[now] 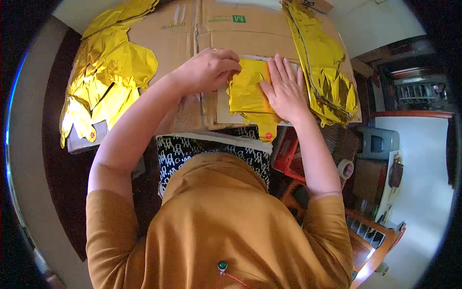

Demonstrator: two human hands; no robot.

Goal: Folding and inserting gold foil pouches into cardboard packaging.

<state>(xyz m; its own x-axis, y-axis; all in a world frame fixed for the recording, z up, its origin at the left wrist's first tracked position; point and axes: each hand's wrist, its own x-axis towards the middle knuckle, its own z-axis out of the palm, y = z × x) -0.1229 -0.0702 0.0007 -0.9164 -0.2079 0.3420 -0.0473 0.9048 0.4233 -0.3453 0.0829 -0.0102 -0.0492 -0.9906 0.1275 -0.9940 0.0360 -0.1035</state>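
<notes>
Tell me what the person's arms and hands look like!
Short mustard-brown sleeves leave both forearms bare. The left hand has no glove, but seems to wear a thin ring. The right hand has no glove either.

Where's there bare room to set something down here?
Beyond the left hand, bare cardboard runs between the left foil and right foil. It's crowded where the right hand lies on the middle foil beside the right foil.

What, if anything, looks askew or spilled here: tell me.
Nothing looks spilled. A gold foil tab with a red dot juts below the flat foil stack under the right hand, breaking its otherwise fairly straight near edge.
</notes>
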